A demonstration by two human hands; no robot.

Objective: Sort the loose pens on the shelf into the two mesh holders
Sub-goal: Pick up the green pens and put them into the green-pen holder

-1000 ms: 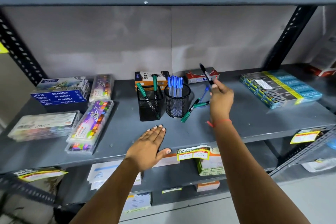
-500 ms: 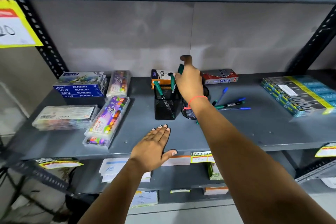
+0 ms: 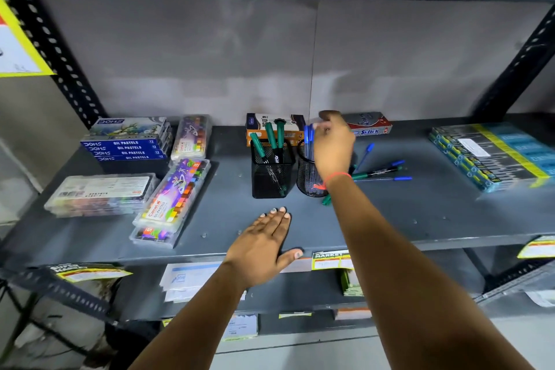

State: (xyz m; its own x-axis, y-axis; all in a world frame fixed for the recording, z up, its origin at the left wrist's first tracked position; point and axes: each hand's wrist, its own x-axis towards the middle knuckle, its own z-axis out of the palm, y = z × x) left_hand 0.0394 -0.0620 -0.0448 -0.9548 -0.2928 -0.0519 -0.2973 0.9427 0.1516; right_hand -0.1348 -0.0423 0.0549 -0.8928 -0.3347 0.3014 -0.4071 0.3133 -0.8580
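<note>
Right hand (image 3: 332, 146) above round holder (image 3: 307, 180) — loose pens (image 3: 380, 172) beside.

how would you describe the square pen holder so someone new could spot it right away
On the grey metal shelf, look at the middle, just in front of the orange and white box at the back wall. The square black mesh holder stands there, left of the round black mesh holder. It has flat sides and holds green-capped pens, while the round one holds blue pens.
</note>
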